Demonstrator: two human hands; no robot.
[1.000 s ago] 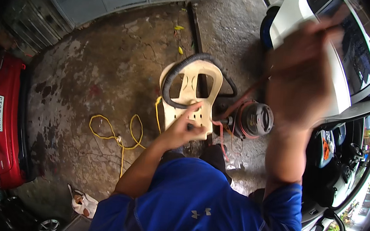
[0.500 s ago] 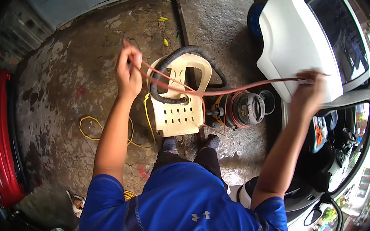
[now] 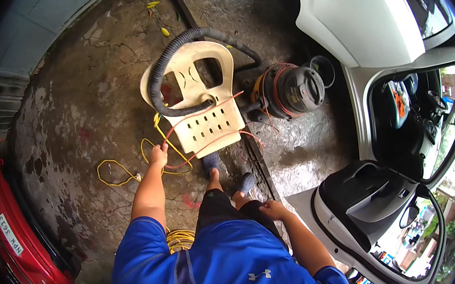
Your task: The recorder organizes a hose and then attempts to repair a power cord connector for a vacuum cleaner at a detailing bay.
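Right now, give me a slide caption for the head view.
Left hand holds a red cord over a cream plastic chair; right hand rests at the thigh, near a shop vacuum.

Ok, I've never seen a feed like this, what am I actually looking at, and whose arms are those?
There is no machine here. A person wears a wide fisheye camera on the head, looking down, so straight edges bend. The arms rising from the lower edge are theirs. The left hand grips a red cord that runs over a cream plastic chair. The right hand rests by the thigh, holding nothing. A black hose drapes over the chair from a shop vacuum. Yellow cable lies on wet concrete, beside an open car door.
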